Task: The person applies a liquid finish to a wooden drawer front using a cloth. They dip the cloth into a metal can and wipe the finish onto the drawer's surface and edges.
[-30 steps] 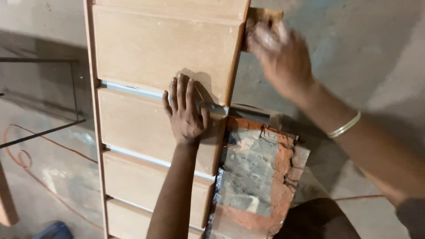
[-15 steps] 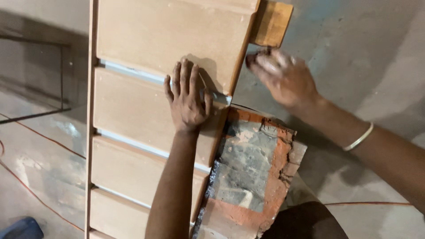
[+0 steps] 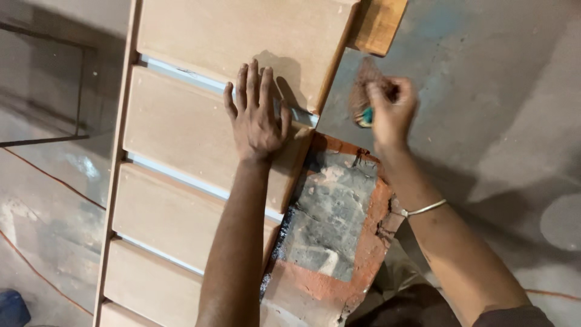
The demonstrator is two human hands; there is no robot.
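A pale wooden panel [image 3: 181, 133] made of wide slats with thin silvery strips between them lies across the floor. My left hand [image 3: 257, 115] is pressed flat on a slat near the panel's right edge, fingers spread. My right hand [image 3: 392, 109] hovers just right of that edge, above a brick, fingers curled around a small object with a teal part [image 3: 365, 118]. A brown blur above the fist hides what that object is. A thin bangle sits on my right wrist.
A red brick [image 3: 363, 254] with grey mortar on its top lies under the panel's right edge. A small wooden block [image 3: 378, 24] sits at the panel's upper right corner. Grey concrete floor [image 3: 502, 91] surrounds everything; a thin orange cord [image 3: 48, 175] runs at the left.
My right hand has dropped from the wooden block toward the brick and closed into a fist on the small teal object. My left hand has stayed flat on the slat.
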